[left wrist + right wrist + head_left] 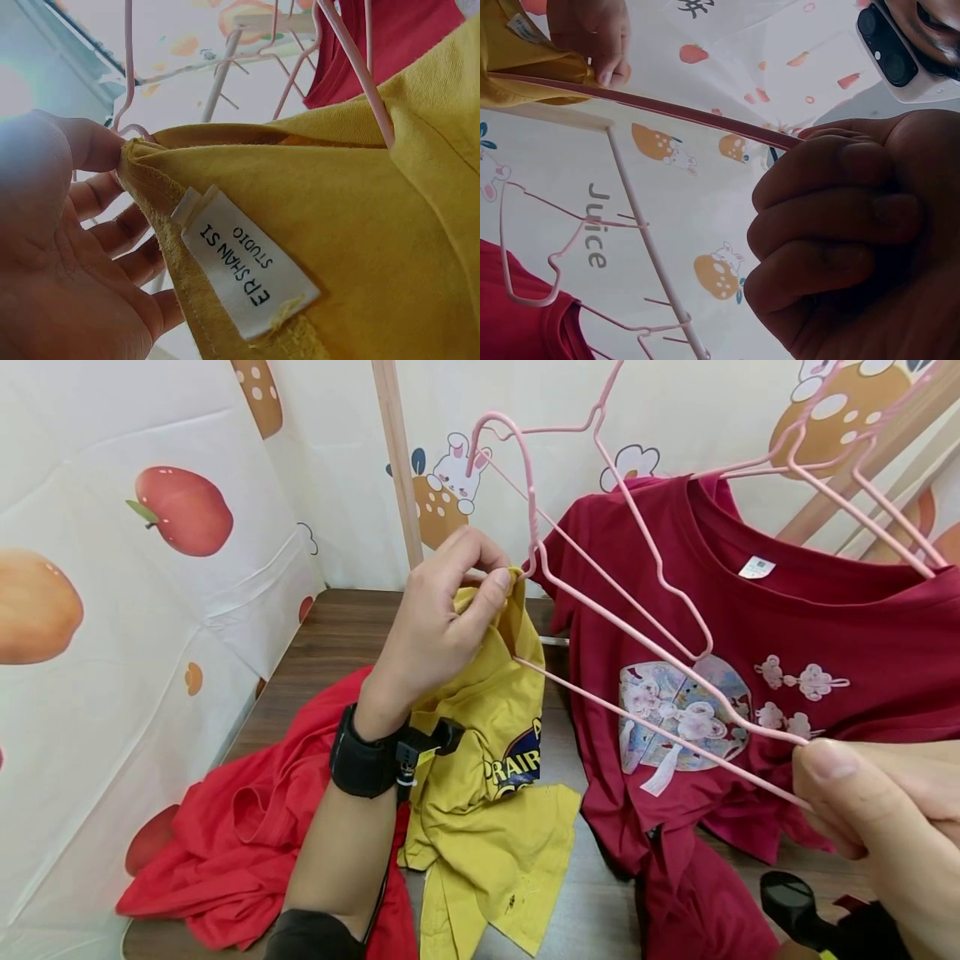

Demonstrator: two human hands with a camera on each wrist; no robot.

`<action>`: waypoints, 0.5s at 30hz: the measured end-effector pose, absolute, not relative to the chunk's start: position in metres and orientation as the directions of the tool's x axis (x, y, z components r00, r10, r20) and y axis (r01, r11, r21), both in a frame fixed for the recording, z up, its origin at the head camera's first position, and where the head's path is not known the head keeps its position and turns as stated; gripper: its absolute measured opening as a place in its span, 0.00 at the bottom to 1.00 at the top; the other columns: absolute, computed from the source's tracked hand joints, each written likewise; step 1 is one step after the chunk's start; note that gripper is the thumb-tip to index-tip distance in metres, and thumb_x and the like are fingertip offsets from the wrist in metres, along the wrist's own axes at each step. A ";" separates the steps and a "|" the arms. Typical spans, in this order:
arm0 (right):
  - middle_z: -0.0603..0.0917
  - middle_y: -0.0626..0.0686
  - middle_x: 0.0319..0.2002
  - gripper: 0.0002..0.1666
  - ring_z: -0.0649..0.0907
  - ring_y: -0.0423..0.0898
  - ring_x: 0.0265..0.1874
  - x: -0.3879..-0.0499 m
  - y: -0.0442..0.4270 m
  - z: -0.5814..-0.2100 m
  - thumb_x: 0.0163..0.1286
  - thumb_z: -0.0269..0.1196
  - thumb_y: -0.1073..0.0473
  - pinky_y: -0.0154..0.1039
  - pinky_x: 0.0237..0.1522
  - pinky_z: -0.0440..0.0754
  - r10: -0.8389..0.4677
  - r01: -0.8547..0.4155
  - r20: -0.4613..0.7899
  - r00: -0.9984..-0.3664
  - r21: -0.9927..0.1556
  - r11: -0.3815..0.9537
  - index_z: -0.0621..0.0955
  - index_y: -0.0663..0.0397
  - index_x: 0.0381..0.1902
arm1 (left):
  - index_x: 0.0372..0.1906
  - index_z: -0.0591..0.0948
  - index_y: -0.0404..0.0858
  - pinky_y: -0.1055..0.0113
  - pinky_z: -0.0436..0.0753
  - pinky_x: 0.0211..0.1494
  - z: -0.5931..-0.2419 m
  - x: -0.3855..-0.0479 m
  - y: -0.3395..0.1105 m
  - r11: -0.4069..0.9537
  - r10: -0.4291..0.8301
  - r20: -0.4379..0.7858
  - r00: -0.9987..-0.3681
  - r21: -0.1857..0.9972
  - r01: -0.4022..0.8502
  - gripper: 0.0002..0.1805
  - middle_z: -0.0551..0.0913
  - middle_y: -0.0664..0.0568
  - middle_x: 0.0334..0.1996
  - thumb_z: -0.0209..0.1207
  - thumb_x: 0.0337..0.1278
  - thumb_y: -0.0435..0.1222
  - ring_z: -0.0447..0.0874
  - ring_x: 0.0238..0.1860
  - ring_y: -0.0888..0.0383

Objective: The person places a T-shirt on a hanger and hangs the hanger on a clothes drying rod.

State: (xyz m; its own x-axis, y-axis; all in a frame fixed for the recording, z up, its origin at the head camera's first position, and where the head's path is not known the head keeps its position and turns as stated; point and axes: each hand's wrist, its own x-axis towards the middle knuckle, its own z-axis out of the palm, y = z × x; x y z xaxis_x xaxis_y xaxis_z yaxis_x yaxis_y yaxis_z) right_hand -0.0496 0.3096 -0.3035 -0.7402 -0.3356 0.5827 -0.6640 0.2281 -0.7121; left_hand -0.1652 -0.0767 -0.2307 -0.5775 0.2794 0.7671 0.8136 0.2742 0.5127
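Note:
My left hand (pixel 442 618) pinches the neckline of a yellow shirt (pixel 480 710) between thumb and fingers, close to the neck of a pink hanger (pixel 637 631). The hanger's far end goes inside the shirt's collar. My right hand (pixel 885 810) grips the hanger's other end, outside the shirt. In the left wrist view, a white label (pixel 244 262) shows inside the yellow collar beside my left hand (pixel 90 247). The right wrist view has my right hand (pixel 840 232) with fingers curled round the hanger's end (pixel 727 126).
A dark red shirt (pixel 787 635) hangs on the right from pink hangers. An empty pink hanger (pixel 656 552) hangs behind the held one. A bright red garment (pixel 262 818) lies crumpled on the wooden surface (pixel 330 627) at left. Wooden rack posts (pixel 401 460) stand behind.

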 end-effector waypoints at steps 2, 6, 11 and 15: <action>0.61 0.42 0.12 0.23 0.59 0.30 0.12 -0.049 0.309 -0.302 0.62 0.47 0.78 0.21 0.15 0.48 -0.343 -0.654 0.559 -0.755 -0.684 0.324 0.64 0.54 0.12 | 0.34 0.75 0.32 0.67 0.78 0.49 -0.232 -0.166 -0.076 0.241 0.287 0.765 -0.577 0.525 0.816 0.06 0.74 0.49 0.33 0.49 0.64 0.30 0.74 0.41 0.59; 0.61 0.42 0.12 0.23 0.59 0.29 0.11 -0.052 0.317 -0.309 0.62 0.49 0.78 0.21 0.14 0.49 -0.357 -0.649 0.543 -0.760 -0.650 0.395 0.66 0.52 0.12 | 0.35 0.74 0.29 0.65 0.79 0.49 -0.227 -0.157 -0.072 0.194 0.296 0.739 -0.605 0.573 0.796 0.05 0.74 0.46 0.32 0.48 0.64 0.28 0.75 0.39 0.58; 0.61 0.42 0.12 0.23 0.57 0.29 0.13 -0.055 0.319 -0.314 0.61 0.49 0.78 0.21 0.16 0.47 -0.349 -0.655 0.555 -0.755 -0.657 0.373 0.65 0.53 0.11 | 0.34 0.68 0.26 0.69 0.70 0.34 -0.219 -0.146 -0.068 0.145 0.331 0.726 -0.602 0.592 0.793 0.03 0.67 0.46 0.26 0.44 0.63 0.23 0.68 0.28 0.58; 0.61 0.43 0.12 0.24 0.57 0.30 0.13 -0.053 0.305 -0.303 0.62 0.45 0.80 0.21 0.16 0.47 -0.350 -0.658 0.569 -0.744 -0.715 0.235 0.63 0.55 0.11 | 0.32 0.66 0.27 0.68 0.61 0.27 -0.218 -0.145 -0.068 0.042 0.351 0.717 -0.603 0.631 0.775 0.04 0.62 0.48 0.23 0.42 0.63 0.23 0.61 0.23 0.57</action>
State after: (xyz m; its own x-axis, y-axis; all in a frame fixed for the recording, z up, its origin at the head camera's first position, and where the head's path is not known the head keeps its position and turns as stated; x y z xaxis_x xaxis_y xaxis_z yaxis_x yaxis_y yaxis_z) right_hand -0.0533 0.3053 -0.3027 -0.7436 -0.3504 0.5694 -0.6583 0.2347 -0.7152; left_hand -0.1447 -0.0679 -0.2184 -0.6027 0.3510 0.7166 0.7746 0.0415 0.6311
